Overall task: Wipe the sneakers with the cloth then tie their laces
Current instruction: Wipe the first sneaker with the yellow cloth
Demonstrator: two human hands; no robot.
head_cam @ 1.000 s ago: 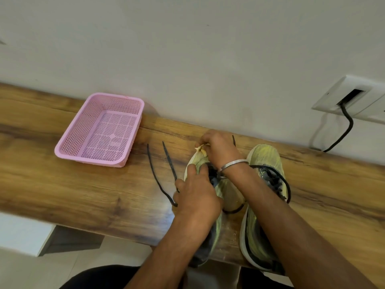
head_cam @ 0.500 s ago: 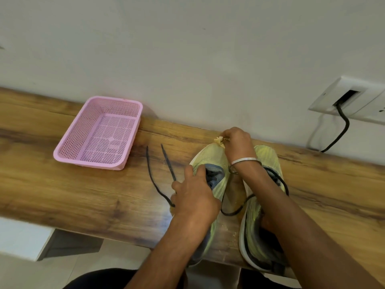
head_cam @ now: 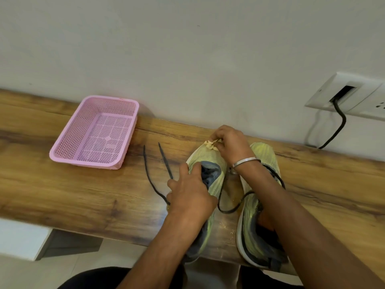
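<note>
Under both hands, on the wooden worktop [head_cam: 83, 195], sit two yellow-green sneakers, toes twd the wall. No brand or writing legible on them. Left hand [head_cam: 190, 195] grips the left sneaker [head_cam: 210, 161] at its collar, fingers curled over the tongue area, thumb up. Right hand [head_cam: 229, 142] pinches a small crumpled cloth [head_cam: 211, 144] vs. that sneaker's toe tip; silver bangle [head_cam: 243, 161] on the wrist. Right sneaker [head_cam: 264, 155] lies just beside, partly under the right forearm. Black laces [head_cam: 160, 163] loose, trailing left of the left hand. Pink basket [head_cam: 62, 152] further left, well apart. Wall socket [head_cam: 325, 97] w/ black cable beyond the right hand.
</note>
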